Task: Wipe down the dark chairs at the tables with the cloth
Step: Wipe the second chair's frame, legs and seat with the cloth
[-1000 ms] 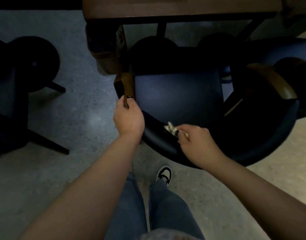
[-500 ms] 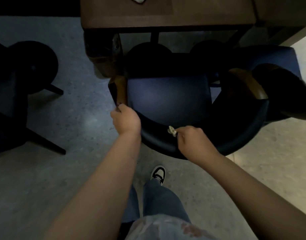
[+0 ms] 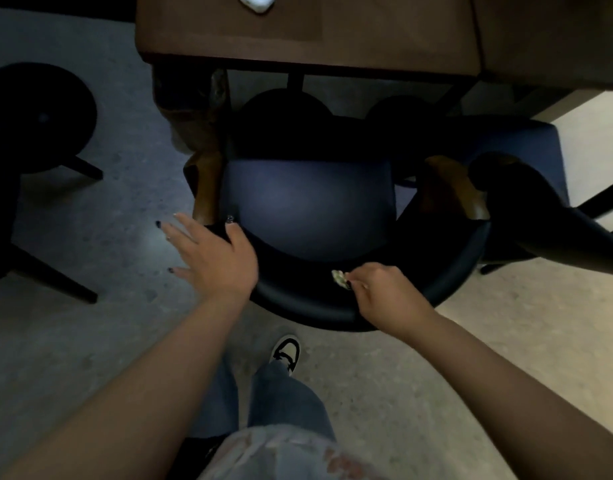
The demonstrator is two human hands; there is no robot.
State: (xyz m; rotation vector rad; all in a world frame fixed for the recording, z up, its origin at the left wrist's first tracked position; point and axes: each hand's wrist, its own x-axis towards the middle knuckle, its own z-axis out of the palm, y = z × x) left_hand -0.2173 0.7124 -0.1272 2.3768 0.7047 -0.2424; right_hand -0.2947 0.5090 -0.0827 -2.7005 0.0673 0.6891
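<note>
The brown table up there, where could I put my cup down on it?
Bare wood spreads across the brown wooden table, right of the white crumpled thing at its far edge. Below, the dark blue chairs crowd together.

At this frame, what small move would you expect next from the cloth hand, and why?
Probably a sweep of the cloth rightward along the chair back's curved top rail. The right hand pinches the cloth against the middle of that rail, while the left hand lies with straight, spread fingers at the rail's left end, beside the wooden armrest. The right stretch looks unreached.
</note>
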